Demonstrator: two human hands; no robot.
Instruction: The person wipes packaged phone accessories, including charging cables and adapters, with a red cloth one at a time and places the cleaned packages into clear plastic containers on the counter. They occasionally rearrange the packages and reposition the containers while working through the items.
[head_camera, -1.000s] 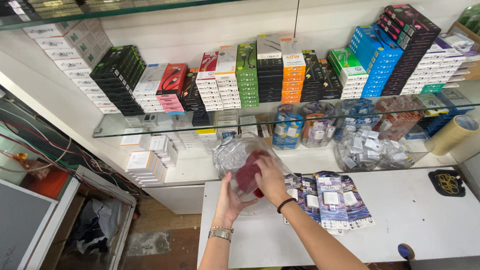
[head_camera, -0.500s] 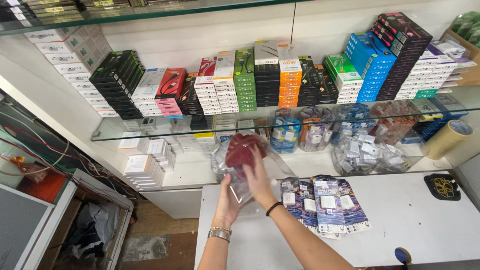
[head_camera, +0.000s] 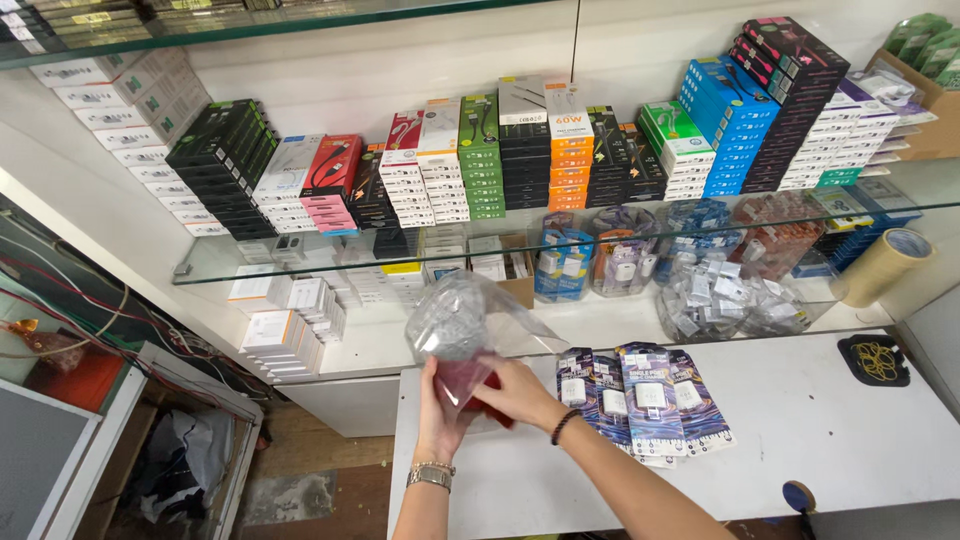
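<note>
The clear plastic bag (head_camera: 462, 325) is in both your hands, held just above the near left part of the white counter (head_camera: 800, 420), in front of the lower shelf. Its upper part billows out empty and crinkled, while the bottom holds a dark red item (head_camera: 468, 385) whose kind you cannot make out through the plastic. Your left hand (head_camera: 436, 400) is closed round the lower left of the bag from underneath, thumb up along its side, with a metal watch (head_camera: 431, 473) on that wrist. Your right hand (head_camera: 515, 392) grips the lower right of the bag, fingers curled tight over the red item through the plastic, and a dark bead bracelet (head_camera: 562, 427) sits on that wrist. Both hands touch the bag, and they lie close together.

Just to the right of your right hand, a fanned row of purple blister packs (head_camera: 645, 395) lies flat on the counter, apart from the bag. Farther right, near the counter's edge, a black tray of rubber bands (head_camera: 875, 360) rests on the surface. Above it, a roll of brown tape (head_camera: 885, 267) leans by the glass shelf (head_camera: 300, 265). Behind the bag, bags of small white chargers (head_camera: 715, 295) sit on the lower shelf, and stacked boxes (head_camera: 480, 160) in many colours stand on the glass shelf.
</note>
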